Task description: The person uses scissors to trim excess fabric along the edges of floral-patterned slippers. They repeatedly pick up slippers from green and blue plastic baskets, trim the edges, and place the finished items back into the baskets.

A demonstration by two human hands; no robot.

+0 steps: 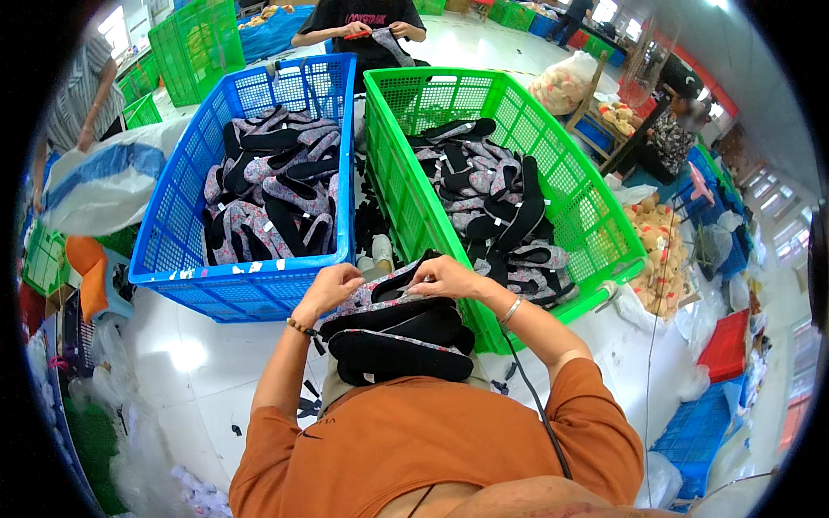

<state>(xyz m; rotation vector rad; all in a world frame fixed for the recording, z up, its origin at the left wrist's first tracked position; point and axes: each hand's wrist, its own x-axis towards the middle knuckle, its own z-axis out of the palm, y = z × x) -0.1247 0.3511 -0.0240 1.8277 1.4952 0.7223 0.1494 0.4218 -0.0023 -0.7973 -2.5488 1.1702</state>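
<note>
A small stack of fabric slippers (pixel 399 352), with black soles and grey floral cloth, rests on my lap. On top of it lies another floral slipper (pixel 371 296), its opening facing up. My right hand (pixel 446 278) pinches the far right edge of that slipper. My left hand (pixel 332 289) is closed just above the slipper's left side, thumb and fingertips together; whatever they hold is too small to make out. More slippers of the same kind fill part of a blue plastic crate (pixel 233 278) ahead on the left and a green plastic crate (pixel 596 226) on the right.
Across the crates, a person (pixel 367 39) holds a similar slipper and a red-handled tool. Another person (pixel 86 95) stands at the left beside a white-and-blue sack (pixel 112 177). Black scraps (pixel 308 406) litter the floor. A bag of tan plush pieces (pixel 661 255) lies right of the green crate.
</note>
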